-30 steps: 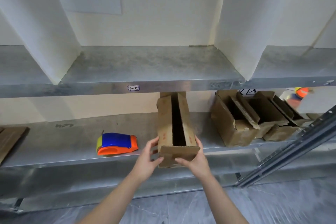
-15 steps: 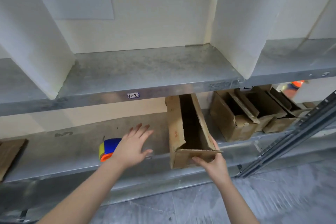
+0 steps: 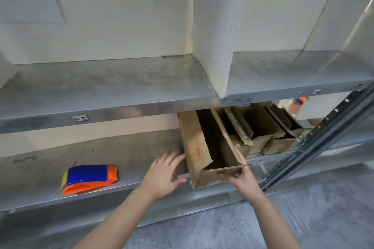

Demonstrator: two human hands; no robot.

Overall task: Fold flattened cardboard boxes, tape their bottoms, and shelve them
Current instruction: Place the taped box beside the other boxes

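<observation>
An open-topped brown cardboard box (image 3: 195,147) stands on the lower metal shelf (image 3: 125,151), its near end over the shelf's front edge. My right hand (image 3: 241,176) grips the box's near end flap and right corner. My left hand (image 3: 164,174) hovers open, fingers spread, just left of the box, fingertips close to its left side. A blue, orange and yellow tape dispenser (image 3: 89,178) lies on the same shelf, further left. Other folded boxes (image 3: 263,133) sit to the right of the held box, touching it.
The upper metal shelf (image 3: 113,87) overhangs the boxes, with a white divider (image 3: 214,46) on it. A slanted metal rail (image 3: 315,139) crosses at the right. Grey floor lies below.
My left hand let go of the box and moved left, then came back near its side. The right hand slid the box to the right, against the other boxes.
</observation>
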